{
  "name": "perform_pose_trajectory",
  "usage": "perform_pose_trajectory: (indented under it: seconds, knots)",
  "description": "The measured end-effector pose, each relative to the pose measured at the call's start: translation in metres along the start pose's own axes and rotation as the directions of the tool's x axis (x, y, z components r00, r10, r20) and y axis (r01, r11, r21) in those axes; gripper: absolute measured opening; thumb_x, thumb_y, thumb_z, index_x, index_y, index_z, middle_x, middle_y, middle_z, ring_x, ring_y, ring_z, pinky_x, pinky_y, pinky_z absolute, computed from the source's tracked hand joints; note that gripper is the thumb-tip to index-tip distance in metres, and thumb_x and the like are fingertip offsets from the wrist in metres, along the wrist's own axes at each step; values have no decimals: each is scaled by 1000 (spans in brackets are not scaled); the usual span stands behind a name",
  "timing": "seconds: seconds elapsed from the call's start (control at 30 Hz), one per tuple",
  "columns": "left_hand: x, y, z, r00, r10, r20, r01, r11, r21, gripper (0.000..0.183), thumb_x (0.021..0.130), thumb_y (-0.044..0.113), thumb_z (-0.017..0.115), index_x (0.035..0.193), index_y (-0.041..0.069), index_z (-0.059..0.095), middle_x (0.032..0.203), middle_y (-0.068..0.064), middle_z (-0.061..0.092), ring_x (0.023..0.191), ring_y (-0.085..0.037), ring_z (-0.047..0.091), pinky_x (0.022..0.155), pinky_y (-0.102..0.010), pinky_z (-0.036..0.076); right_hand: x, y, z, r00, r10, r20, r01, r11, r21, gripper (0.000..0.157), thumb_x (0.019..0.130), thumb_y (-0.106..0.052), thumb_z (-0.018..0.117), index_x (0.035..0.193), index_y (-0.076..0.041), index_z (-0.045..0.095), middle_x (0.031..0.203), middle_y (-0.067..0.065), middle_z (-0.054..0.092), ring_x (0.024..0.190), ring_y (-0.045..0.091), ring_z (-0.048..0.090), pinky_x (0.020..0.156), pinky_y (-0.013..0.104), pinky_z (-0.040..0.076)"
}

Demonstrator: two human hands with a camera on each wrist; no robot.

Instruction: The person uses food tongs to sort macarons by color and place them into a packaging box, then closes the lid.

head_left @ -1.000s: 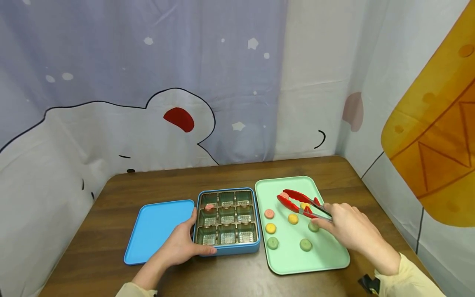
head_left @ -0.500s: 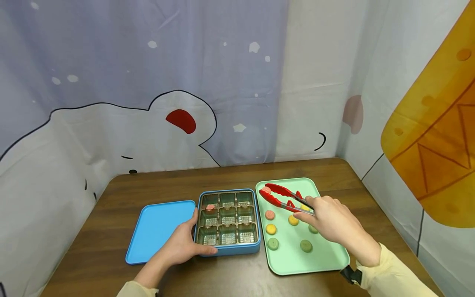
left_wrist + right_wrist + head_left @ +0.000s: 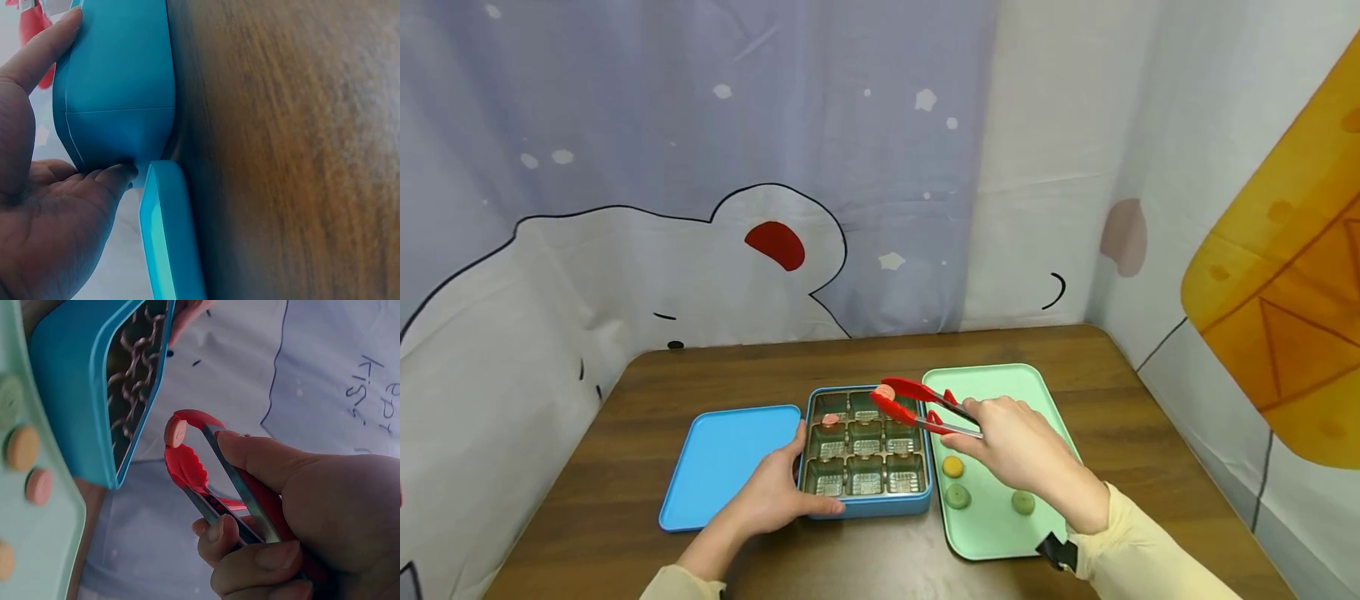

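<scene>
My left hand (image 3: 775, 492) grips the near left corner of a blue box (image 3: 887, 506), thumb along the front wall and fingers at the side, as the left wrist view (image 3: 119, 69) also shows. Inside sits a gold divided insert, with a pink macaron (image 3: 831, 419) in its back left part. My right hand (image 3: 1022, 446) holds red-tipped metal tongs (image 3: 240, 494). Between the tong tips is another pink macaron (image 3: 176, 432), held over the back row of the box, towards its right side in the head view.
A light green tray (image 3: 992, 379) lies right of the box with yellow, green and pink macarons on it, partly hidden by my right hand. A blue lid (image 3: 726, 458) lies on the wooden table (image 3: 625, 467) to the left. Printed curtains (image 3: 895, 167) stand behind.
My right hand has carried the tongs and pink macaron leftward from over the green tray to above the box. The left hand keeps its hold on the box.
</scene>
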State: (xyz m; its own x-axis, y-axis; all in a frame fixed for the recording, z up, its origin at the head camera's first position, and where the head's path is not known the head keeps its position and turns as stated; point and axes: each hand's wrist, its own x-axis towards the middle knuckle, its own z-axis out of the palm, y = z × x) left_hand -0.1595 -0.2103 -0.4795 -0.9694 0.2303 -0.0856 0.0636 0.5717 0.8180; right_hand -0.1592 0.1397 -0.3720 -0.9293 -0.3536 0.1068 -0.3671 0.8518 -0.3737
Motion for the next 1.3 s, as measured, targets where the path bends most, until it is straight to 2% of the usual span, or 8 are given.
perform_pose_trajectory:
  seconds: [0.1, 0.23, 0.4, 0.5, 0.63, 0.9, 1.3]
  knots:
    - [1, -1, 1, 1000, 2, -6, -2, 1000, 0, 147, 63, 45, 104, 166, -6, 12, 163, -21, 41, 145, -33, 43, 111, -52, 42, 5, -11, 6, 1000, -16, 7, 16, 1000, -5, 31, 95, -46, 79, 91, -18, 67, 61, -8, 52, 54, 14, 49, 50, 35, 40]
    - [1, -2, 1, 1000, 17, -13, -17, 1000, 11, 146, 63, 45, 104, 166, -7, 14, 164, -23, 39, 145, -35, 43, 112, -53, 41, 9, -24, 14, 999, -40, 17, 40, 999, -8, 31, 94, -46, 81, 92, -18, 68, 61, -8, 52, 56, 13, 50, 50, 35, 42]
    - [2, -1, 1, 1000, 18, -11, -17, 999, 27, 146, 63, 47, 103, 166, -7, 14, 165, -24, 36, 148, -38, 39, 113, -56, 40, 13, -35, 22, 996, -82, 30, 82, 997, -7, 33, 93, -47, 81, 99, -15, 73, 70, -8, 60, 60, 11, 55, 53, 35, 46]
    - [2, 0, 1, 1000, 7, -10, -6, 1000, 27, 148, 62, 49, 103, 166, -5, 14, 165, -23, 36, 149, -39, 37, 115, -56, 39, 13, -40, 27, 994, -107, 34, 108, 994, -14, 33, 93, -46, 81, 97, -15, 72, 71, -8, 61, 60, 11, 56, 53, 36, 46]
    - [1, 0, 1, 1000, -5, -12, 5, 1000, 17, 147, 62, 49, 103, 166, -5, 15, 165, -22, 37, 150, -38, 37, 115, -55, 38, 13, -44, 33, 991, -130, 42, 131, 991, -25, 32, 93, -47, 81, 89, -18, 67, 66, -10, 55, 57, 13, 56, 51, 36, 45]
    - [-1, -1, 1, 1000, 7, -19, -7, 1000, 23, 144, 64, 48, 103, 165, -8, 17, 164, -22, 40, 147, -38, 42, 113, -56, 41, 12, -49, 39, 986, -166, 32, 167, 985, -38, 33, 93, -45, 81, 85, -18, 64, 65, -10, 53, 57, 15, 56, 49, 38, 45]
    - [0, -1, 1, 1000, 14, -12, -13, 1000, 18, 143, 65, 46, 102, 165, -8, 16, 161, -21, 44, 146, -38, 43, 113, -57, 41, 9, -47, 38, 989, -144, 34, 145, 989, -36, 38, 90, -51, 83, 92, -17, 64, 63, -11, 50, 56, 13, 53, 49, 37, 43]
